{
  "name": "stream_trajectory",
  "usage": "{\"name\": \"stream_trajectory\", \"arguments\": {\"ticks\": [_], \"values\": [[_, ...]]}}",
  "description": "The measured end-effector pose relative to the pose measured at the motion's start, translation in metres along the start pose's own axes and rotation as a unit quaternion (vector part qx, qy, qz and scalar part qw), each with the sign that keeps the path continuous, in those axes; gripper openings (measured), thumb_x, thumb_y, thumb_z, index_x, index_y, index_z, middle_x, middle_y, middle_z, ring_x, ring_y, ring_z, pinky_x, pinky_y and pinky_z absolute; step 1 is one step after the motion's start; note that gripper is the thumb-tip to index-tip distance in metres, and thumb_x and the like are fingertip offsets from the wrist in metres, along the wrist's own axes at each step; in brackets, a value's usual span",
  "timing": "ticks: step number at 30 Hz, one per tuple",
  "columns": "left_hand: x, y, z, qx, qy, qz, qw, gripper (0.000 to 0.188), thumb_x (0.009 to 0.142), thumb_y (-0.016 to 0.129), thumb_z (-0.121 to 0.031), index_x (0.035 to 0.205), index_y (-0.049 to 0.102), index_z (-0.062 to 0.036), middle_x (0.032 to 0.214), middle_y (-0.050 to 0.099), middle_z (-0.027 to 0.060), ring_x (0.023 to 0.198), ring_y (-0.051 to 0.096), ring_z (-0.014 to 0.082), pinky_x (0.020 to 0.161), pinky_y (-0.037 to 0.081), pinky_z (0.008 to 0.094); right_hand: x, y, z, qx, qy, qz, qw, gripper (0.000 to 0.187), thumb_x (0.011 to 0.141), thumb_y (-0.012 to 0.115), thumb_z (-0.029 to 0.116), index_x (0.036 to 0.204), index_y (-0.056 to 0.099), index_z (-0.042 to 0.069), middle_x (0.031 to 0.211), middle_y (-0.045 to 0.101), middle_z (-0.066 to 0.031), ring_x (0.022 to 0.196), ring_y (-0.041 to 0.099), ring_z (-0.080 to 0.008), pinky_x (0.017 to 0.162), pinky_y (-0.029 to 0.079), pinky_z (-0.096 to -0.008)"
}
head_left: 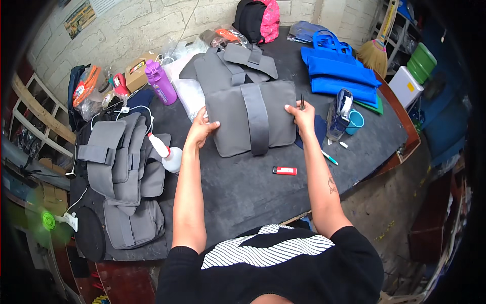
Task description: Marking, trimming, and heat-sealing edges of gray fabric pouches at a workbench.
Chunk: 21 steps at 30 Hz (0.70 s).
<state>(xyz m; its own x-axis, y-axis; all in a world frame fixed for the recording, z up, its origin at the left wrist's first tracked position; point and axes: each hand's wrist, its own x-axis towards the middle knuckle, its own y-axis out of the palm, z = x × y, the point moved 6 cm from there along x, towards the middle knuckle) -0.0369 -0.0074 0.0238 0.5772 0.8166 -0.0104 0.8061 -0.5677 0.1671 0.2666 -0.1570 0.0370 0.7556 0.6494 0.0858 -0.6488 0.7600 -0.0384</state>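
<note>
Between my two hands a grey padded fabric piece (230, 119) with a wide grey strap down its middle is held up by its side edges. My left hand (201, 129) grips the left edge, thumb on top. At the right edge my right hand (302, 117) pinches the fabric, and a small dark pointed tool (302, 103) sticks up from its fingers; its kind is unclear. Behind it lie more grey strapped pieces (215, 71). On the black table in front rests a red lighter (284, 171). A marker (330, 158) lies beside my right forearm.
Grey pieces are piled (129, 157) at the left, beside a white spray bottle (171, 158) and a purple bottle (161, 83). Rightward stand a tape dispenser (340, 114) and a blue cup (355, 122). Blue bags (339, 68) lie far right. A green fan (48, 220) spins at left.
</note>
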Motion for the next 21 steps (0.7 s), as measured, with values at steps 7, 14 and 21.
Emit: {"name": "stream_trajectory", "arguments": {"ticks": [7,14,21], "values": [[0.003,-0.005,0.038,0.031,-0.069,-0.121,0.990,0.075,0.081,0.062,-0.001,0.144,0.021,-0.0080,0.109,0.059,0.0191,0.098,0.059,0.0271,0.088,0.045,0.0380,0.015,0.003,-0.044,-0.185,0.011,0.020,0.982,0.051,0.064,0.079,0.018,0.105,0.057,-0.002,0.094,0.062,-0.0147,0.088,0.061,-0.0243,0.078,0.048,-0.0337],[-0.011,-0.014,0.063,0.021,-0.060,-0.175,0.982,0.065,0.083,0.062,-0.003,0.139,0.030,0.0014,0.119,0.056,0.0178,0.104,0.058,0.0235,0.089,0.046,0.0337,-0.063,0.010,-0.024,-0.222,-0.155,-0.054,0.961,0.042,0.072,0.072,0.018,0.107,0.057,0.001,0.095,0.056,-0.0112,0.096,0.053,-0.0233,0.087,0.043,-0.0342],[-0.011,-0.013,0.074,-0.023,-0.043,-0.162,0.986,0.060,0.084,0.058,0.003,0.138,0.032,0.0033,0.117,0.057,0.0200,0.099,0.060,0.0230,0.084,0.048,0.0307,-0.083,0.015,-0.041,-0.130,-0.083,0.023,0.988,0.030,0.080,0.068,0.023,0.096,0.060,0.000,0.086,0.059,-0.0068,0.080,0.056,-0.0172,0.076,0.045,-0.0295]]}}
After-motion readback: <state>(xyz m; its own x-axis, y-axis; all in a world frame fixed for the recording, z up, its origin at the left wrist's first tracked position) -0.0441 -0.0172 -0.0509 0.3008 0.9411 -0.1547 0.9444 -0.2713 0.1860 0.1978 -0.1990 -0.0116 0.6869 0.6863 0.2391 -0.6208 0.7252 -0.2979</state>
